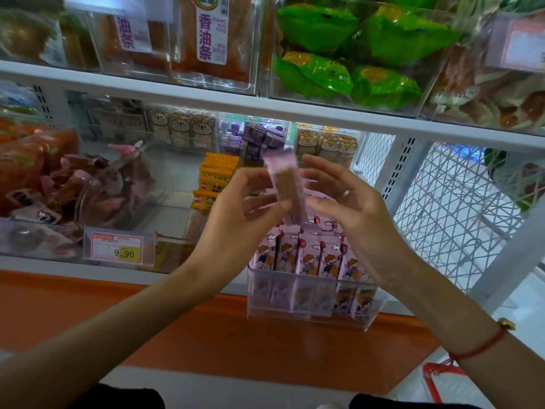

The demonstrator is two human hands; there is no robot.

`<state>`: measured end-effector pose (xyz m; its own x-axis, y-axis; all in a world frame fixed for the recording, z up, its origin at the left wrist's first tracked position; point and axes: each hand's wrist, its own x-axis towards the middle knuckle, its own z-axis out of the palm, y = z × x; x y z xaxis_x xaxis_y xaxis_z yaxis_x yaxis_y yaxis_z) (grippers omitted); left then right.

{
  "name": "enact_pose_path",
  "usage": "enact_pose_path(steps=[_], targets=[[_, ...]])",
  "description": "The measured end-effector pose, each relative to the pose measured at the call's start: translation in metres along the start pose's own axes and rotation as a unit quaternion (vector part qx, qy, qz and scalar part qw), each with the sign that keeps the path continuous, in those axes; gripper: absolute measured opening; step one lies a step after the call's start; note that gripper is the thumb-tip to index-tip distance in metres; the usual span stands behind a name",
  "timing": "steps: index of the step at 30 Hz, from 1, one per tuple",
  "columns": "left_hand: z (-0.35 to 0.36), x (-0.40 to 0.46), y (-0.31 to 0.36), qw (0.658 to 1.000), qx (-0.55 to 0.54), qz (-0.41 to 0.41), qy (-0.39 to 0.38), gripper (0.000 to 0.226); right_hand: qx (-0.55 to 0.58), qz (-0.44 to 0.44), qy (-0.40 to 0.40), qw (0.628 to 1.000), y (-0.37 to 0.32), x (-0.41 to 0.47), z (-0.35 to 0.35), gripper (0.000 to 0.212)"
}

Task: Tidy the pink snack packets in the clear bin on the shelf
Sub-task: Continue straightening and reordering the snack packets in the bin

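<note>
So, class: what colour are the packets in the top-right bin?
Bright green packets, with some yellow print, seen in the head view.

White shelving [206, 97], orange ledge [206, 335]

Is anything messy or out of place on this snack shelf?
One pink snack packet is out of the clear plastic bin, blurred between both hands, while the others stand upright in rows. The bin itself juts over the shelf edge.
</note>
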<state>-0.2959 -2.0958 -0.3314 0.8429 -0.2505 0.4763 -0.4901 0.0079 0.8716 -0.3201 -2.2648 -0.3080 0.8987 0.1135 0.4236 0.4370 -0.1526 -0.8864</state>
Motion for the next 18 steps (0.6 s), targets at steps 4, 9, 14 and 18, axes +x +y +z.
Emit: enact_pose_path(steps=[4,9,14,18], targets=[[-0.001,0.003,0.0,0.996,-0.053,-0.055,0.045,0.055,-0.129,-0.054,-0.003,0.99,0.007,-0.005,0.013,0.056],[-0.008,0.004,0.002,0.994,-0.066,-0.072,0.055,0.076,-0.085,-0.023,0.032,0.996,0.009,-0.003,0.01,0.029],[-0.008,0.002,0.004,0.997,-0.047,-0.039,0.041,0.061,0.032,0.075,0.032,0.996,0.016,0.001,0.003,0.022],[-0.009,0.003,0.001,0.994,-0.029,-0.051,0.097,0.053,0.079,0.085,0.06,0.991,0.012,0.002,0.002,0.056]])
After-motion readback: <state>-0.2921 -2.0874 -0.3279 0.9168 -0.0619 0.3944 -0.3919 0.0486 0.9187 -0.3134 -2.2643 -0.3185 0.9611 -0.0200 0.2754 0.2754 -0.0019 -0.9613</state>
